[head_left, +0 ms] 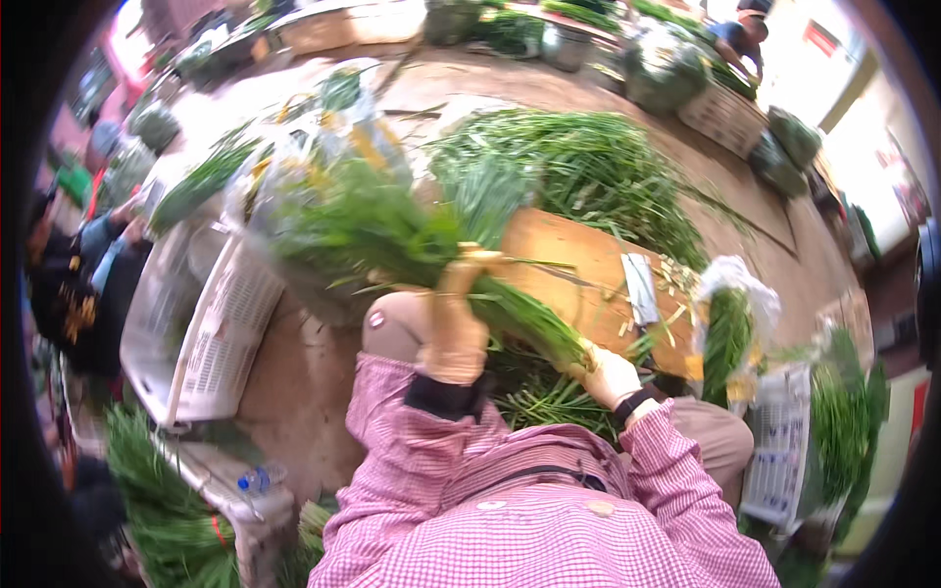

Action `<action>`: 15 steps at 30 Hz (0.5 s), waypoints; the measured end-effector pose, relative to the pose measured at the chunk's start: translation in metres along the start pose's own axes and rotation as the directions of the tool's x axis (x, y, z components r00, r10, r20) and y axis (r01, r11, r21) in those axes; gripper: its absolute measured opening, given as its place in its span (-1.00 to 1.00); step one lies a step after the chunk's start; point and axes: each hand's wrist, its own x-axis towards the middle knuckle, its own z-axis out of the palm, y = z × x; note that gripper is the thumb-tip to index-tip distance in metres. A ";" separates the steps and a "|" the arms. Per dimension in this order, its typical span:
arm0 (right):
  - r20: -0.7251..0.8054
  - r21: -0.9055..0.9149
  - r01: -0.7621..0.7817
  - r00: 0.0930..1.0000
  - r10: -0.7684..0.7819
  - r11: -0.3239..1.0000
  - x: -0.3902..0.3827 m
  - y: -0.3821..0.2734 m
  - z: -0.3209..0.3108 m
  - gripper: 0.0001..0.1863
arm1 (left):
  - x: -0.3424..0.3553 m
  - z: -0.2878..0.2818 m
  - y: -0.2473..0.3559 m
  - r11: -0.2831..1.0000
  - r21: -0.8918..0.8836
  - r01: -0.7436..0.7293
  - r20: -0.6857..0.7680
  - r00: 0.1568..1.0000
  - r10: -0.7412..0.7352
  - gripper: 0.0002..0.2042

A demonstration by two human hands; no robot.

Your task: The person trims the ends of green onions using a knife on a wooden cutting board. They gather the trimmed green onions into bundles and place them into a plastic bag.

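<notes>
Nearest the camera, two forearms in pink checked sleeves rise from the lower edge. The left hand (453, 343), in a tan glove, has its grip pressed together around the middle of a bunch of long green chives (510, 309). The right hand (610, 374), in a pale glove with a dark wristband, has its grip closed on the lower, stalk end of the same bunch. The bunch runs slantwise between the two hands, its leafy tops fanning up and to the left over a clear plastic bag (294, 176).

Just beyond the hands lies a wooden cutting board (578, 265); a cleaver (642, 289) rests near its right edge among trimmed stem pieces. A yellowish band (470, 257) appears to sit at the left hand's upper edge, though blur makes this uncertain.

Farther off, a loose heap of greens (588, 167) covers the ground behind the board. A bagged bundle (730, 323) stands to the right, and white crates (211, 333) lie to the left.

Judged step: gathering and squaring the bunch for tying. The next move likely calls for a firm left-hand hold while the stalk ends are evened.
</notes>
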 end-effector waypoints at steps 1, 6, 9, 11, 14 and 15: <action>-0.067 0.056 -0.063 0.996 0.067 0.996 -0.002 0.015 0.005 -0.29 | 0.008 -0.012 0.002 0.949 -0.302 0.087 -0.091 0.989 -0.120 -0.84; -0.117 0.554 -0.034 0.986 0.118 0.832 -0.011 0.060 0.002 -0.52 | 0.033 -0.061 -0.006 0.711 -0.700 0.065 -0.160 0.956 -0.245 -0.89; 0.013 0.807 -0.070 0.995 0.101 0.587 -0.015 0.050 -0.012 -0.59 | 0.031 -0.073 -0.017 0.689 -0.724 0.042 -0.148 0.965 -0.215 -0.89; 0.081 0.879 -0.108 0.994 0.078 0.465 -0.019 0.037 -0.021 -0.61 | 0.032 -0.077 -0.019 0.600 -0.796 0.076 -0.117 0.954 -0.276 -0.89; 0.086 0.921 -0.085 0.996 0.014 0.380 -0.024 0.023 -0.032 -0.60 | 0.032 -0.078 -0.018 0.557 -0.825 0.096 -0.017 0.981 -0.194 -0.88; 0.090 0.921 -0.094 0.996 0.028 0.379 -0.025 0.021 -0.034 -0.60 | 0.032 -0.078 -0.017 0.533 -0.838 0.120 0.043 0.987 -0.154 -0.87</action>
